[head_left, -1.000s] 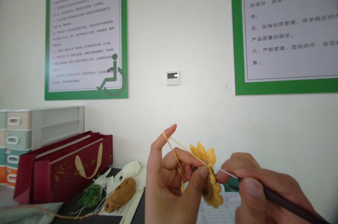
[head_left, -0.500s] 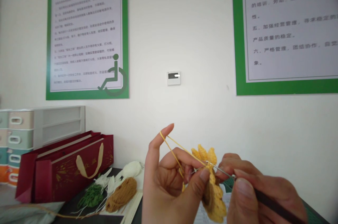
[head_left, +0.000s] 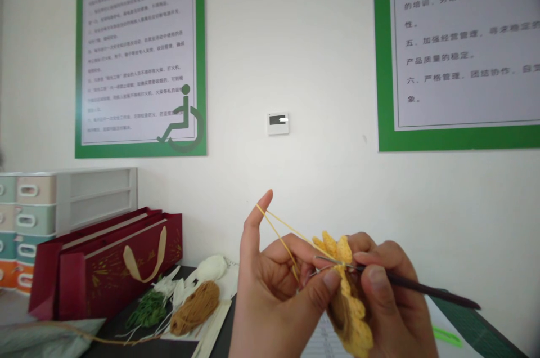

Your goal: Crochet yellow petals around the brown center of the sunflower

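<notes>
Hook (head_left: 422,286) held in right hand (head_left: 394,310); left hand (head_left: 274,304) pinches yellow crochet piece (head_left: 358,311); yarn (head_left: 291,228) over raised left forefinger (head_left: 252,228)

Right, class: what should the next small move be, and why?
Probably the right hand should catch the yarn with the tip of the hook and draw it back: that tip lies close to the strand, and the left hand holds the yarn taut over its raised index finger while pinching the yellow piece. Whether the tip is through a stitch, I can't tell.
</notes>
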Demonstrator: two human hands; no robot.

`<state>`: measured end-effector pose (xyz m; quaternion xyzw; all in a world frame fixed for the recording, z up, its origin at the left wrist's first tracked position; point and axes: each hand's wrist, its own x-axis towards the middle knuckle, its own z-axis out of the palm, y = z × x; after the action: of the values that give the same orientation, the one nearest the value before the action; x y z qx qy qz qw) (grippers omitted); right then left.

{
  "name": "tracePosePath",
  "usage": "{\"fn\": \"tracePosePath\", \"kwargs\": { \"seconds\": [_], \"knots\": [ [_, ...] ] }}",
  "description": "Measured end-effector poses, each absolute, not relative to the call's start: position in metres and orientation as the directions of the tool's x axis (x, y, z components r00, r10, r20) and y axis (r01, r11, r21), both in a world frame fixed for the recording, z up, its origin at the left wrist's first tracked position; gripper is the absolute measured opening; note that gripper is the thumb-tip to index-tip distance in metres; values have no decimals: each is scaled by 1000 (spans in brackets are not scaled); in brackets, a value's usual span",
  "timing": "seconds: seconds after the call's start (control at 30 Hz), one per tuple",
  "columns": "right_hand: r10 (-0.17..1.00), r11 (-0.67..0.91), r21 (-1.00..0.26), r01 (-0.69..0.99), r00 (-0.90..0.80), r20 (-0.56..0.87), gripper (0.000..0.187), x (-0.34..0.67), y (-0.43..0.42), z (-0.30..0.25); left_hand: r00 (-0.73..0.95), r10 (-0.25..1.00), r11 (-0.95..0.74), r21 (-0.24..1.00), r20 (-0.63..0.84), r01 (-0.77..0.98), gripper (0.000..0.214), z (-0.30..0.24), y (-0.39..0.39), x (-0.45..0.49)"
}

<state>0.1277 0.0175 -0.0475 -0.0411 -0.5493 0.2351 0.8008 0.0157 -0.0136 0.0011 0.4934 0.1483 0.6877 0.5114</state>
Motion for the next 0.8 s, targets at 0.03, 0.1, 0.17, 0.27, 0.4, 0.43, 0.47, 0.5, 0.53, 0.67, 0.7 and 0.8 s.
{"fn": "tracePosePath", "kwargs": {
  "seconds": [0.03, 0.1, 0.17, 0.27, 0.4, 0.43, 0.47, 0.5, 0.53, 0.67, 0.7, 0.8],
  "knots": [
    [418, 893, -335, -300, 278, 865, 7, 129, 17, -46, 17, 850, -429, 709, 527, -560, 121, 0, -14, 16],
    [330, 944, -312, -109, 264, 906, 5, 135, 15, -42, -1, 845, -453, 714, 535, -534, 121, -1, -15, 17],
    [85, 959, -141, 246, 226, 970, 13, 144, 15, -39, -43, 840, -489, 721, 540, -491, 118, -2, -16, 19],
    [-320, 758, 190, 624, 100, 942, 31, 151, 18, -38, 11, 862, -426, 735, 507, -528, 117, -2, -14, 19],
    [-174, 928, 42, 369, 334, 926, 11, 143, 21, -43, 298, 873, -105, 746, 385, -657, 114, -1, -8, 14],
    [-13, 972, -83, 219, 407, 913, 3, 140, 21, -44, 330, 869, -65, 745, 370, -664, 112, 0, -6, 12],
    [140, 980, -186, 70, 423, 895, 8, 138, 19, -43, 341, 865, -54, 744, 367, -666, 111, 0, -5, 11],
    [219, 973, -230, -24, 415, 883, 13, 137, 18, -42, 338, 864, -63, 746, 374, -663, 112, 0, -4, 11],
    [258, 965, -256, -61, 398, 880, 15, 138, 16, -40, 326, 864, -83, 747, 384, -660, 113, 0, -4, 11],
    [165, 972, -211, 105, 336, 927, 11, 148, 12, -28, 273, 878, -146, 763, 393, -630, 116, 0, -5, 13],
    [122, 977, -168, 133, 301, 946, 7, 151, 13, -25, 259, 882, -159, 767, 393, -622, 116, 0, -5, 14],
    [36, 996, -50, 68, 199, 979, 4, 154, 18, -22, 221, 886, -199, 766, 407, -612, 116, 0, -5, 13]
  ]
}}
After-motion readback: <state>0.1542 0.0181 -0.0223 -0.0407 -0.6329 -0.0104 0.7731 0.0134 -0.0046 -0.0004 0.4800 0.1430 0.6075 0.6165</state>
